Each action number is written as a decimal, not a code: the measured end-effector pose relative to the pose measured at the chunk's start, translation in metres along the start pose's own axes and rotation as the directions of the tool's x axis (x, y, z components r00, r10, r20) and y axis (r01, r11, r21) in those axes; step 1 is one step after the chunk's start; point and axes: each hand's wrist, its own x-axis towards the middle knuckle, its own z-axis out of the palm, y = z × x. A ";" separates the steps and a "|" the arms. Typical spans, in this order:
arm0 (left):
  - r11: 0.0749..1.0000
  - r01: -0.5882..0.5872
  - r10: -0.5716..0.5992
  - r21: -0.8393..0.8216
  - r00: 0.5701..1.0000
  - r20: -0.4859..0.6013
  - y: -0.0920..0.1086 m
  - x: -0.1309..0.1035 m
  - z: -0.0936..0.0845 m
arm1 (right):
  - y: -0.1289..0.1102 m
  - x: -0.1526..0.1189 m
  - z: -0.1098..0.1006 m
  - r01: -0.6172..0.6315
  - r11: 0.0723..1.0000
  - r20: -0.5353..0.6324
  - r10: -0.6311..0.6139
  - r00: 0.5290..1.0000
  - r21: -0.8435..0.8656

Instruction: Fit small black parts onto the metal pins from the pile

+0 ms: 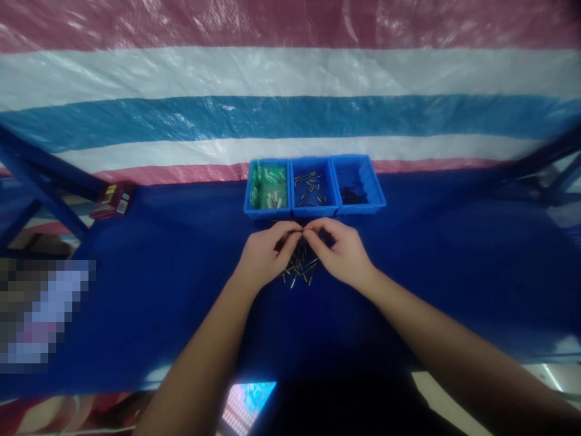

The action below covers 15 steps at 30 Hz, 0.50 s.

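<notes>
My left hand and my right hand meet fingertip to fingertip over a blue table. Thumb and forefinger are pinched together on each; whatever lies between them is too small to make out. Right under the fingers is a loose pile of slim metal pieces, dark with brass-coloured parts, partly hidden by my hands. Just beyond stand three joined blue bins. Small white pieces on green plastic fill the left bin. More slim metal pieces are in the middle bin, and small black pieces lie in the right bin.
A dark red box sits at the table's far left corner. Blue frame bars rise at both sides. Behind the blue table top hangs a striped plastic sheet. A bright screen shows below the near edge.
</notes>
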 end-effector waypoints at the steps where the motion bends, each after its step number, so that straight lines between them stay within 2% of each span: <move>1: 1.000 0.000 0.000 0.000 1.000 0.003 0.000 0.000 0.000 | 0.000 0.000 0.000 -0.001 1.000 0.000 0.001 1.000 -0.001; 9: 0.997 -0.026 0.022 0.077 0.999 0.048 -0.002 0.001 -0.003 | 0.002 -0.001 0.001 0.021 0.999 -0.015 -0.020 1.000 0.029; 15: 1.000 -0.013 0.013 0.004 1.000 0.001 0.000 0.000 -0.001 | 0.000 0.000 0.000 0.004 1.000 -0.003 -0.004 1.000 0.011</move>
